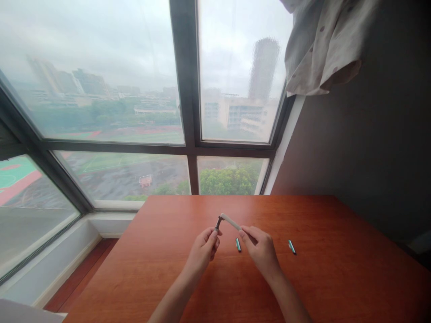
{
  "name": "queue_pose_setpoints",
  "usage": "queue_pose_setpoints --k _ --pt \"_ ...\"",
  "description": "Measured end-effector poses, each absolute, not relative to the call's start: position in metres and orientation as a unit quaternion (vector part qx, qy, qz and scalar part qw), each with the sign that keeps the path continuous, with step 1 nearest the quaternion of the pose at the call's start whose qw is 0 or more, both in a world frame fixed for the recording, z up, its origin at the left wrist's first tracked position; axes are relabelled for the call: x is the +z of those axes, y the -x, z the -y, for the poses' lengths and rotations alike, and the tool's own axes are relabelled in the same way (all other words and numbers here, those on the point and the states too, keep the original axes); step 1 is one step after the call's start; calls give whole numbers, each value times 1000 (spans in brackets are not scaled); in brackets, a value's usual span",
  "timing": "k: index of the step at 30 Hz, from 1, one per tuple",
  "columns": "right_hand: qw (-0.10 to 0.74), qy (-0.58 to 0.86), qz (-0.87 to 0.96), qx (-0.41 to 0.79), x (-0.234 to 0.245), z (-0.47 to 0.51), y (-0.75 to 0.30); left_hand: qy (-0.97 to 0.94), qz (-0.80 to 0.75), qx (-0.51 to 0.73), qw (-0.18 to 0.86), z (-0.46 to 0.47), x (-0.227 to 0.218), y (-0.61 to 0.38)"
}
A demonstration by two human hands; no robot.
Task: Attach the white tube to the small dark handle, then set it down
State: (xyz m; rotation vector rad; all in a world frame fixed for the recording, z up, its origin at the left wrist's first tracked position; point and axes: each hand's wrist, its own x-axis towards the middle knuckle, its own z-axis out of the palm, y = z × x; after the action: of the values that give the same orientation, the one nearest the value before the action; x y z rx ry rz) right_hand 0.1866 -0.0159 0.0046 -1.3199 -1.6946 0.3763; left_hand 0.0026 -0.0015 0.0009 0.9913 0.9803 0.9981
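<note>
- Your left hand (204, 244) is pinched narrow, thumb against fingers, holding a short dark metallic stem (217, 223) that points to about 1 o'clock.
- Your right hand (259, 244) is also closed to a narrow pinch, on the lower end of a slim pale rod (231, 221), which slopes up to about 10 o'clock.
- The stem and rod appear to meet at a sharp bend at 12 o'clock from the gap between your hands, over the wooden table (161, 287). Whether they are hinged, joined or just touching, you cannot tell here.
- One teal-and-dark strip (238, 244) lies between your hands, at 9 o'clock from your right; a second strip (292, 246) lies apart at that hand's 3 o'clock. Both are too small to identify surely.
- The step in hand looks like working the stem and rod where they meet; fitting or parting, the view doesn't settle.
- Your next move seems to call for a steady left pinch and fine control of the rod's angle with your right.
</note>
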Motion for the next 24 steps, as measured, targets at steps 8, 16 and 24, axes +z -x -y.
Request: queue_pose_setpoints --k 8,16,24 --pt "459 540 688 160 5 16 -188 -419 -430 443 666 1 2 -2" --pt "468 538 680 170 4 16 -188 -420 -432 442 665 2 2 -2" --pt "453 540 690 163 3 15 -190 -423 -438 443 658 1 -1 -2"
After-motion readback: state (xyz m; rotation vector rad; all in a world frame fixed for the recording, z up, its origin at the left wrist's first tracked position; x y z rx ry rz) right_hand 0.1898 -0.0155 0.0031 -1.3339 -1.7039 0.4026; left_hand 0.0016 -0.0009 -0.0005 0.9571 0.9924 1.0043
